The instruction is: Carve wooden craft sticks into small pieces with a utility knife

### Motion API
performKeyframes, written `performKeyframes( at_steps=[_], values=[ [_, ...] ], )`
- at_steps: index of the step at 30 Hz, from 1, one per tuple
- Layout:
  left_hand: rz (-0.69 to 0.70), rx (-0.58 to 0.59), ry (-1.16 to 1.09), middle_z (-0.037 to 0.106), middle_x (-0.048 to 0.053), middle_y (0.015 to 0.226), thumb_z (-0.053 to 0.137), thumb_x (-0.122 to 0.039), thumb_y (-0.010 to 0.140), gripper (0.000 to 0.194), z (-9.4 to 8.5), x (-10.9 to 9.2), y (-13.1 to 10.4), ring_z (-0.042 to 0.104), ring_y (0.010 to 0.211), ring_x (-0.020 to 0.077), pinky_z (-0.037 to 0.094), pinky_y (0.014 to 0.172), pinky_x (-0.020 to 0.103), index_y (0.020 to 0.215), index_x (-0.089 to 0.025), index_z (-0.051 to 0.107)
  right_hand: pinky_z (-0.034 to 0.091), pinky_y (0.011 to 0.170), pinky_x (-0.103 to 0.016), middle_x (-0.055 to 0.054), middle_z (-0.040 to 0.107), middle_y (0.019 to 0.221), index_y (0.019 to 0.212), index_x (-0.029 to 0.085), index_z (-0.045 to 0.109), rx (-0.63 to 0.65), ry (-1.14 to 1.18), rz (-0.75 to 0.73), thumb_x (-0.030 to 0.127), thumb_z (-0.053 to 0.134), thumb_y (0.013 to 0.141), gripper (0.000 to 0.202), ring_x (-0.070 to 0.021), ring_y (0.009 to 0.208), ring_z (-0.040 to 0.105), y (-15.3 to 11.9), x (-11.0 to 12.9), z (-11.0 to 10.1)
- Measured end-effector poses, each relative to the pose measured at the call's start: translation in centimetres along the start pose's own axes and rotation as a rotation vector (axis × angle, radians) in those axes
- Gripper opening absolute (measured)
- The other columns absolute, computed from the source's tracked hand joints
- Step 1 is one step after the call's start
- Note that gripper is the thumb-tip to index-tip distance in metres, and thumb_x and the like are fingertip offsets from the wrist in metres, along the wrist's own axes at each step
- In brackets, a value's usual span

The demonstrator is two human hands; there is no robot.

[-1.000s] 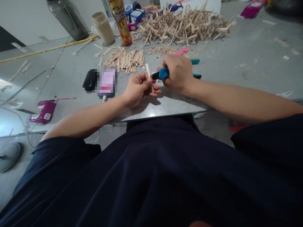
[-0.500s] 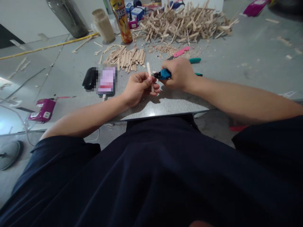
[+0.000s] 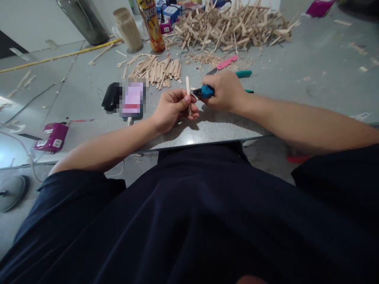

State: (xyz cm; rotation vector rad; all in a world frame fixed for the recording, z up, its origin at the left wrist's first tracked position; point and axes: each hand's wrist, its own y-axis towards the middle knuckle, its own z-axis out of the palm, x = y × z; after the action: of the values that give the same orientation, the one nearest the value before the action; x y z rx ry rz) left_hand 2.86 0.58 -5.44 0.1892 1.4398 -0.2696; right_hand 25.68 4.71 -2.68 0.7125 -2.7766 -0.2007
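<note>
Between the thumb and fingers of my left hand (image 3: 174,108), a flat wooden craft stick (image 3: 188,85) stands nearly upright, with its lower end crossing the fingers. My right hand (image 3: 223,90) is wrapped around a blue-and-black utility knife (image 3: 204,92). The knife's tip points left, right beside the stick at my left thumb; I cannot tell whether the blade touches it. Beyond my hands lies a small heap of cut craft sticks (image 3: 161,72). A pink-handled knife (image 3: 227,62) and a tool with green handles (image 3: 244,73), partly hidden, rest behind my right hand.
At the back is a large pile of wooden sticks (image 3: 231,27), with shavings (image 3: 207,59) before it. A drink bottle (image 3: 152,27) and a cloudy jar (image 3: 128,31) stand to its left. A phone (image 3: 132,98), a black case (image 3: 111,96) and a purple tape dispenser (image 3: 52,137) lie left.
The craft stick has turned slightly more upright in my left hand. My right hand and the knife have barely moved.
</note>
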Motion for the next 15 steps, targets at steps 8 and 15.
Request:
performKeyframes(
  at_steps=[8, 15],
  values=[
    [0.024, 0.045, -0.015, 0.078, -0.002, 0.074, 0.089, -0.046, 0.112, 0.04, -0.2, 0.4, 0.3, 0.084, 0.067, 0.0154, 0.068, 0.064, 0.023, 0.092, -0.018, 0.068, 0.051, 0.094, -0.051, -0.011, 0.089, 0.116, 0.105, 0.035, 0.083, 0.004, 0.002, -0.044, 0.06, 0.06, 0.112, 0.035, -0.0454, 0.116, 0.078, 0.2, -0.6, 0.3],
    [0.055, 0.13, 0.039, 0.078, 0.001, 0.07, 0.089, -0.037, 0.11, 0.036, -0.3, 0.8, -0.1, 0.081, 0.062, 0.0178, 0.069, 0.061, 0.028, 0.087, -0.02, 0.069, 0.051, 0.091, -0.05, -0.012, 0.088, 0.108, 0.088, 0.034, 0.077, 0.09, 0.032, -0.038, 0.063, 0.062, 0.109, 0.039, -0.0438, 0.114, 0.075, -0.3, 0.6, -0.3]
  ],
)
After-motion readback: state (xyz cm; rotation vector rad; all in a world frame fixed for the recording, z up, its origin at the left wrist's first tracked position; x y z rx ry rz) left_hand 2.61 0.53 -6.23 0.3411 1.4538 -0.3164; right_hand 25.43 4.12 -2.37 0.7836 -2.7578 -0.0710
